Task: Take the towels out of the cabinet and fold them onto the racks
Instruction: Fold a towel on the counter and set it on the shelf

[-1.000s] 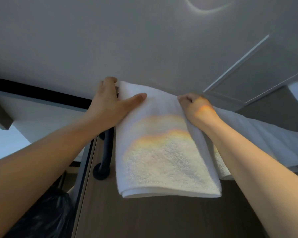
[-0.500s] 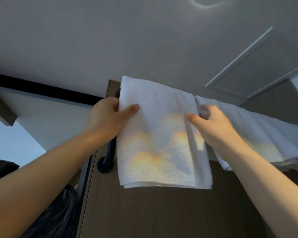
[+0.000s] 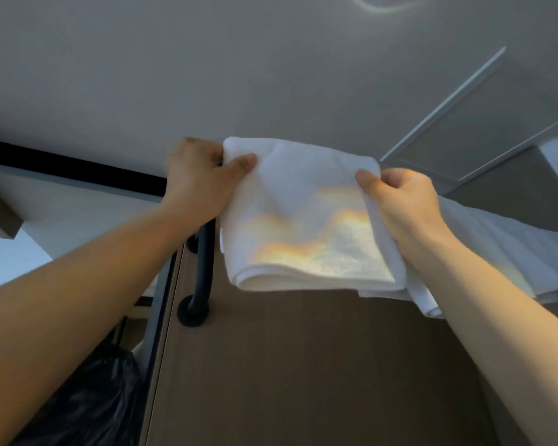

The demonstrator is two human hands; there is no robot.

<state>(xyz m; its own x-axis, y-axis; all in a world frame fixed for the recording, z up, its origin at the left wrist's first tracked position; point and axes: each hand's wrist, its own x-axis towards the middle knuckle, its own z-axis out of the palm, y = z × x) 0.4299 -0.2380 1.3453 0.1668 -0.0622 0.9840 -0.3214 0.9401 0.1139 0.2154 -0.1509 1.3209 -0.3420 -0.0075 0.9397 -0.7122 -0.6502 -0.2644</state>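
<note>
A folded white towel (image 3: 303,220) hangs over the high black rack (image 3: 203,272) on a brown wall, seen from below. My left hand (image 3: 200,178) grips the towel's upper left corner, thumb on the front. Over on the upper right edge, my right hand (image 3: 400,201) pinches the cloth between thumb and fingers. A second white towel (image 3: 509,252) is draped on the rack to the right, partly behind my right forearm. The rack's bar is hidden under the towels.
The rack's round black wall mount (image 3: 190,312) sits on the brown wall panel (image 3: 303,365). A black plastic bag (image 3: 87,400) is at the lower left. Above is the grey ceiling with a framed hatch (image 3: 484,123).
Both hands have slid up from the towel's sides to its top corners. The towel's upper part has bunched a little and its lower edge sits higher.
</note>
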